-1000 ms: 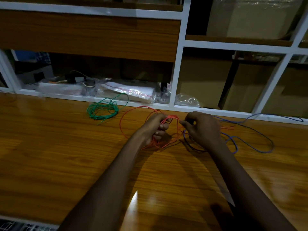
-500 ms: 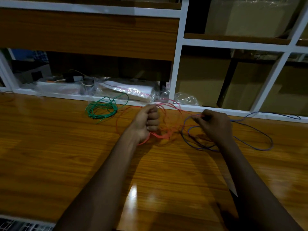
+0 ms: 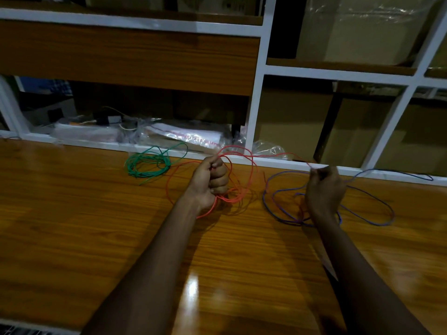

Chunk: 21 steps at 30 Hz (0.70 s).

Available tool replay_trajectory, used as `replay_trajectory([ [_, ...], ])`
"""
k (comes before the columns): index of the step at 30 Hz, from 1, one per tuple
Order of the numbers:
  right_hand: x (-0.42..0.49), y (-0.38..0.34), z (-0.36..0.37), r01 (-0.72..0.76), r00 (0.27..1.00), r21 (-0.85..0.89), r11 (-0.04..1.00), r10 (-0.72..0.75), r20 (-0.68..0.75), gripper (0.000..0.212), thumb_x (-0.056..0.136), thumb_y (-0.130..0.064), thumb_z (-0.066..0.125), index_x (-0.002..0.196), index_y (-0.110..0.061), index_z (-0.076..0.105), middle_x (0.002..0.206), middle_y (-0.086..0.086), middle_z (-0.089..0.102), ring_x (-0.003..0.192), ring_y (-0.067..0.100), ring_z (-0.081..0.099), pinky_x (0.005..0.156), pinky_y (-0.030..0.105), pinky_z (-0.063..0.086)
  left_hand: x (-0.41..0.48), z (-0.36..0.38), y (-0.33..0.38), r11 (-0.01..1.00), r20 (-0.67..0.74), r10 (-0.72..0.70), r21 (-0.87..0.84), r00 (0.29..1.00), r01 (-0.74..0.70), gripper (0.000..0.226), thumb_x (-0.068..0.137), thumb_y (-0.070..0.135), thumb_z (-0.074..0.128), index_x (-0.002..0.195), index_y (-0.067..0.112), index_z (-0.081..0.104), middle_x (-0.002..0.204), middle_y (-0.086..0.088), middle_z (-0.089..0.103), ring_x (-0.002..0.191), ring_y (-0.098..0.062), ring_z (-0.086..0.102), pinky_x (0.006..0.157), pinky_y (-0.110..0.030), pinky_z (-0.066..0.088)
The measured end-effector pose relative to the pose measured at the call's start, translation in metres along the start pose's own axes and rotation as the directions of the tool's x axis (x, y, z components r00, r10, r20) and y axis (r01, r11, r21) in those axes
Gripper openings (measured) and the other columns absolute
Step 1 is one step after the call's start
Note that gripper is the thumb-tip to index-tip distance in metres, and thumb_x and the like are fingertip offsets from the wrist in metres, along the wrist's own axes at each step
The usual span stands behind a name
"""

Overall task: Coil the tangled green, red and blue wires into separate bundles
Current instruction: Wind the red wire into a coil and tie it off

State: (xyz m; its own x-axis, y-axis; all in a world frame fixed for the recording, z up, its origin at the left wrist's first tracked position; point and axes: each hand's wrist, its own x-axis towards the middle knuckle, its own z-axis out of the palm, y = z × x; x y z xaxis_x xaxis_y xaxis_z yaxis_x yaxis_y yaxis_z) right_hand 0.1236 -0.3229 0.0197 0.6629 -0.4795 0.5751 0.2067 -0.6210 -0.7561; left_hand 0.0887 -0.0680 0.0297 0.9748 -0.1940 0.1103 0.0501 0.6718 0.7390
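— While that shelving unit (image 3: 260, 93) at the back is easily the biggest thing, white painted frame with a flat brown wood-grain panel (image 3: 121, 59), what's actually under the hands?

— It's a glossy wood-grain worktop (image 3: 72, 213), shiny enough to throw glare. You've got plain cardboard boxes (image 3: 290, 122) in the right-hand cubbies and crinkly clear plastic bags (image 3: 183, 136) stuffed in the low slot on the left.

— And the wires?

— All thin, round and plastic-coated. On the right the blue wire (image 3: 265, 201) sprawls in big loose loops on the worktop, partly under the right wrist. In the middle the red wire (image 3: 229, 199) hangs in several floppy loops. Off to the left, near the shelf edge, the green wire (image 3: 142, 174) lies as a tidy round coil with loose tails, well apart from both hands.

— Hands?

— So the left hand (image 3: 212, 182) is a tight fist wrapped round the gathered red loops. Then the right hand (image 3: 325, 189) pinches a single red strand at its fingertips, stretched across from the left. Can't tell if it's got any blue too.
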Motion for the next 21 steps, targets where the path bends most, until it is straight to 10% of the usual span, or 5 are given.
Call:
replay_trajectory([
  [4, -0.007, -0.004, 0.011, 0.263, 0.901, -0.362, 0.894, -0.094, 0.423, 0.020, 0.085, -0.011, 0.057, 0.103, -0.008, 0.065, 0.098, 0.020, 0.068, 0.093, 0.038, 0.063, 0.070, 0.035, 0.046, 0.001, 0.004, -0.001, 0.998, -0.048, 0.066, -0.004, 0.997, -0.067, 0.033, 0.099, 0.030, 0.031, 0.068, 0.023, 0.037, 0.045, 0.009, 0.025, 0.032, -0.003, 0.020, 0.030, -0.014, 0.016],
  [7, -0.009, -0.011, 0.015, 0.387, 0.795, -0.181, 0.904, -0.228, 0.562, 0.030, 0.084, 0.000, 0.055, 0.108, -0.011, 0.068, 0.103, 0.013, 0.069, 0.090, 0.030, 0.064, 0.073, 0.029, 0.044, 0.003, 0.001, 0.001, 0.986, -0.142, 0.167, 0.007, 0.976, -0.167, 0.030, 0.096, 0.025, 0.031, 0.068, 0.023, 0.037, 0.045, 0.008, 0.025, 0.033, -0.003, 0.020, 0.029, -0.015, 0.018],
  [11, -0.003, -0.007, 0.015, -0.134, 0.904, 0.265, 0.955, 0.009, 0.427, 0.023, 0.092, -0.009, 0.055, 0.102, -0.025, 0.067, 0.093, 0.003, 0.065, 0.059, 0.017, 0.054, 0.058, 0.037, 0.048, 0.004, -0.002, 0.004, 0.974, -0.210, 0.219, -0.017, 0.953, -0.228, 0.031, 0.097, 0.023, 0.030, 0.067, 0.023, 0.036, 0.044, 0.008, 0.024, 0.032, -0.003, 0.019, 0.030, -0.015, 0.015],
  [16, 0.003, 0.000, 0.007, -0.295, 0.953, 0.246, 0.924, 0.303, 0.003, 0.018, 0.086, -0.031, 0.067, 0.084, -0.014, 0.062, 0.084, 0.009, 0.065, 0.078, 0.023, 0.059, 0.071, 0.034, 0.047, 0.003, 0.002, 0.001, 0.967, -0.230, 0.253, 0.021, 0.940, -0.256, 0.035, 0.101, 0.027, 0.028, 0.067, 0.023, 0.036, 0.044, 0.009, 0.023, 0.034, -0.004, 0.017, 0.032, -0.017, 0.013],
  [21, 0.002, 0.001, 0.002, -0.725, 0.679, 0.557, 0.404, 0.555, 0.481, 0.045, 0.085, -0.061, 0.051, 0.078, -0.016, 0.050, 0.062, 0.000, 0.045, 0.057, 0.021, 0.046, 0.058, 0.033, 0.041, 0.005, 0.001, -0.003, 0.979, -0.206, 0.202, 0.024, 0.957, -0.202, 0.036, 0.102, 0.030, 0.029, 0.067, 0.023, 0.038, 0.045, 0.009, 0.024, 0.033, -0.004, 0.018, 0.030, -0.015, 0.017],
])
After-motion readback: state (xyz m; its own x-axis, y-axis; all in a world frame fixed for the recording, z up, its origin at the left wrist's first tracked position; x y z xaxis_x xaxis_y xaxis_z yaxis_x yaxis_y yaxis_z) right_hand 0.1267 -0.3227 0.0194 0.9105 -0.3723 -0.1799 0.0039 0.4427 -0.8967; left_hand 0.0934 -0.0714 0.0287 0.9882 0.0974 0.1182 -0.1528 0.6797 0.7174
